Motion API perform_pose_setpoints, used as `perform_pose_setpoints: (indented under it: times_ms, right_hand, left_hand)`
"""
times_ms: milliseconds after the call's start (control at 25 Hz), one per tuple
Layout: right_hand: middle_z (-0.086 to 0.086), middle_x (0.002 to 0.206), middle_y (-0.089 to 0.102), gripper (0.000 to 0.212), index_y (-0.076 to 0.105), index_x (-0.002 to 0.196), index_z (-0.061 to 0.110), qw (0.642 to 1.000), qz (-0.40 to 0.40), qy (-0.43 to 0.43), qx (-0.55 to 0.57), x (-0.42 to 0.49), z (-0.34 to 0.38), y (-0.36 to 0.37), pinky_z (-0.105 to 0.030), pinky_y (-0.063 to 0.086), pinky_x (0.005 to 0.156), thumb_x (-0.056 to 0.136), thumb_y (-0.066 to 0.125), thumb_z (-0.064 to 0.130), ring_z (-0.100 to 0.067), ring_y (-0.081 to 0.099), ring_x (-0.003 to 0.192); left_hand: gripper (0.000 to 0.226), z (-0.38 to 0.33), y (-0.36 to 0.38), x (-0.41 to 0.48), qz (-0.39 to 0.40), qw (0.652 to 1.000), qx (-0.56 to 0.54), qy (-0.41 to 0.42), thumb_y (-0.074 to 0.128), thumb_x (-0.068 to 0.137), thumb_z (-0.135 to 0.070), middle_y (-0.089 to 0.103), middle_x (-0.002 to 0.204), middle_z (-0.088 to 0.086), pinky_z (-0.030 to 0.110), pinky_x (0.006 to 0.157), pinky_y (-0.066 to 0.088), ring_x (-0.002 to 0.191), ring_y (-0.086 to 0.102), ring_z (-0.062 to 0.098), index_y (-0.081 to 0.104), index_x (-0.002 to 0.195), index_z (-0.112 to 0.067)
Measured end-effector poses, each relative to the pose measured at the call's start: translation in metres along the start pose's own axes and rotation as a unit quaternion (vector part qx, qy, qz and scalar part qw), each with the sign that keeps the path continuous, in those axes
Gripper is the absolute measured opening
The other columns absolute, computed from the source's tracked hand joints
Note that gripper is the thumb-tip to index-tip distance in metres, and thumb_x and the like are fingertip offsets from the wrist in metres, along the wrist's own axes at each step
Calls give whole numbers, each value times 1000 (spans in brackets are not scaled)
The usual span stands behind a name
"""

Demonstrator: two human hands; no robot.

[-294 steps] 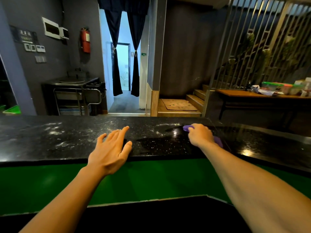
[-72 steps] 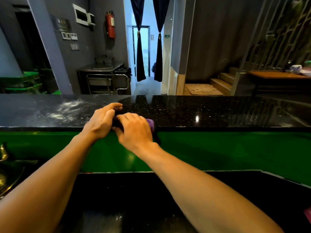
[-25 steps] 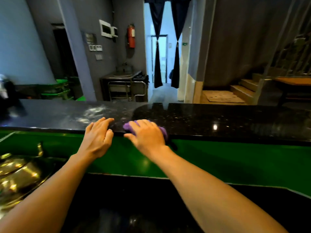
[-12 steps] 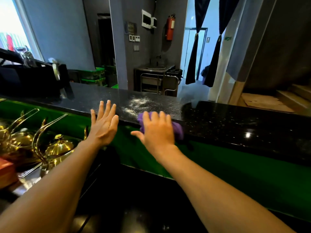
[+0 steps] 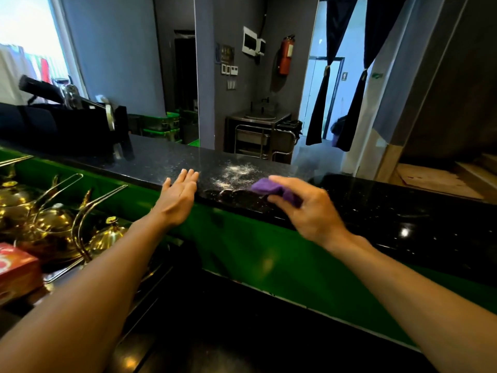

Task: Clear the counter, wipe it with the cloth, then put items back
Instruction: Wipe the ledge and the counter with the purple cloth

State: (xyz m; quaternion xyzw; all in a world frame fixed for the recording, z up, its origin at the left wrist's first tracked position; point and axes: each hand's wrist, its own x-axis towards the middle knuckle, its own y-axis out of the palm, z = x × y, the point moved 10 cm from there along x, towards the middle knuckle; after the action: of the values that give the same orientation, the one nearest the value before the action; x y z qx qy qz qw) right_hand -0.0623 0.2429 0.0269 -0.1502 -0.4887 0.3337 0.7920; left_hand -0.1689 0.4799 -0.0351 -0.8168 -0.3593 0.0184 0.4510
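Observation:
A black speckled counter [image 5: 376, 211] runs across the view on a green front panel. A patch of white dust [image 5: 236, 172] lies on it near the middle. My right hand [image 5: 306, 208] grips a bunched purple cloth [image 5: 269, 188] just above the counter's near edge, right of the dust. My left hand [image 5: 178, 196] is flat with straight fingers at the near edge, left of the dust, holding nothing.
A dark bag-like object with metal parts [image 5: 67, 125] sits on the counter's far left. Below the counter on the left stand several gold pots with tall handles [image 5: 53, 219] and a red box [image 5: 16, 267]. A black lower surface [image 5: 228, 332] lies in front of me.
The view has swung further left. My right hand has lifted and bunched the cloth instead of pressing flat on it. My left hand has drawn its fingers together at the edge.

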Motion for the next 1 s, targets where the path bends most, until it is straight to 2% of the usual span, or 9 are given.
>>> perform_pose_setpoints:
  times_ms: [80, 160, 240, 320, 480, 600, 680, 880, 1000]
  right_hand:
    - [25, 91, 65, 28, 68, 110, 45, 991, -88, 96, -32, 2, -31, -54, -14, 49, 74, 88, 69, 26, 1, 58, 80]
    - [18, 82, 67, 15, 71, 96, 45, 965, -115, 208, -108, 4, -74, -93, -21, 47, 67, 92, 64, 33, -8, 61, 79]
    - [3, 101, 70, 15, 68, 89, 39, 918, -82, 331, -201, -8, -127, -109, -31, 49, 82, 95, 55, 43, -24, 62, 100]
    - [-8, 118, 64, 38, 65, 97, 29, 869, 6, 403, -288, -14, -163, -93, -43, 44, 98, 97, 38, 54, -34, 52, 117]
    - [-6, 135, 55, 48, 53, 127, 27, 901, 192, 287, -261, 51, -138, 23, -51, 37, 104, 100, 19, 47, -31, 48, 123]
    - [5, 150, 43, 50, 43, 142, 35, 934, 267, 186, -147, 70, -76, 98, -43, 31, 112, 98, 33, 56, -22, 40, 136]
    - [9, 142, 52, 46, 49, 137, 41, 947, 286, 120, -80, 58, -38, 120, -37, 38, 108, 93, 49, 54, -15, 48, 129]
    - [9, 103, 72, 26, 69, 120, 27, 984, 82, 123, 96, 62, -44, 59, -15, 45, 75, 95, 59, 29, 3, 63, 81]
    - [9, 88, 73, 24, 73, 109, 33, 971, -60, 232, 24, 64, -109, -12, -23, 44, 64, 99, 52, 28, -11, 62, 72]
  left_hand:
    - [78, 1, 2, 9, 1, 998, 62, -2, 3, 83, -46, 9, 162, 1, 38, 120, -4, 148, -1, 10, 16, 153, -15]
    - [77, 2, 1, 20, -8, 996, 88, 3, 5, 84, -48, 12, 162, 1, 42, 120, -1, 148, 1, 11, 18, 153, -18]
    - [75, 3, 0, 29, -33, 992, 122, 9, 6, 85, -49, 17, 161, 0, 44, 119, -3, 149, 3, 12, 24, 152, -21]
    - [72, 3, 0, 33, -69, 980, 186, 19, 7, 86, -47, 23, 159, 0, 43, 119, -4, 149, 7, 13, 29, 150, -24]
    - [70, 7, 1, 36, -71, 984, 162, 30, 9, 85, -44, 25, 158, -3, 38, 120, -3, 148, 9, 9, 29, 150, -28]
    - [73, 15, -1, 41, -46, 993, 109, 9, 7, 83, -42, 23, 159, 2, 38, 120, -5, 148, 5, 8, 26, 151, -26]
    - [76, 17, 1, 44, -20, 993, 113, -1, 3, 81, -42, 19, 160, 7, 38, 119, -7, 148, 1, 11, 22, 152, -23]
    - [61, 11, 0, 41, 10, 990, 140, -34, 10, 95, -37, 16, 161, 7, 43, 120, -5, 149, -2, 19, 31, 148, -16]
    - [67, 10, 4, 48, 38, 982, 184, -19, 11, 91, -50, 16, 161, 6, 45, 120, -4, 149, -5, 20, 32, 146, -18]
